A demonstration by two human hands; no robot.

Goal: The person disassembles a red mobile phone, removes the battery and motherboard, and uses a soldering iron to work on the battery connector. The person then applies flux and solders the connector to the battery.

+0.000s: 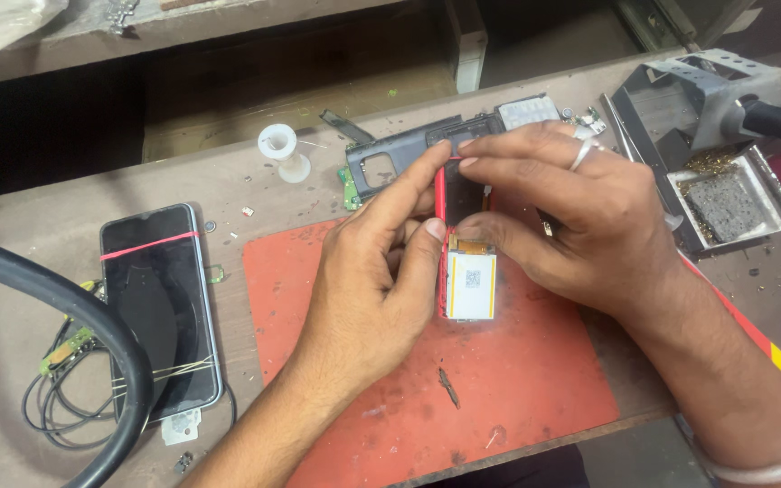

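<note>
Lying open on the red work mat (517, 389), a small red phone (459, 237) sits between both hands with its back cover off and its white battery (472, 285) showing in the lower half of the body. The left hand (372, 289) closes on the phone's left edge, thumb and forefinger pinched along the red frame. The right hand (562, 217), with a ring on one finger, clasps the upper part from the other side, fingertips pressed to the top of the casing. Judging by how things lie, the phone is already opened, and the battery is still seated; what the fingers are working at under the top edge is hidden.

Just behind the hands lies a dark grey phone frame (390, 163) with a camera cut-out, touching a small green circuit board (351, 192). A white empty spool (284, 152) stands near it. To the left, well apart, a black smartphone (155, 307) bound with a red rubber band lies face up beside a thick black hose (92, 334) and thin coiled wires (56, 398).

At the right, a soldering stand (707, 99) has a tray (770, 226) holding a grey cleaning sponge (725, 203); brass-coloured wool sits in the compartment just behind it.
</note>
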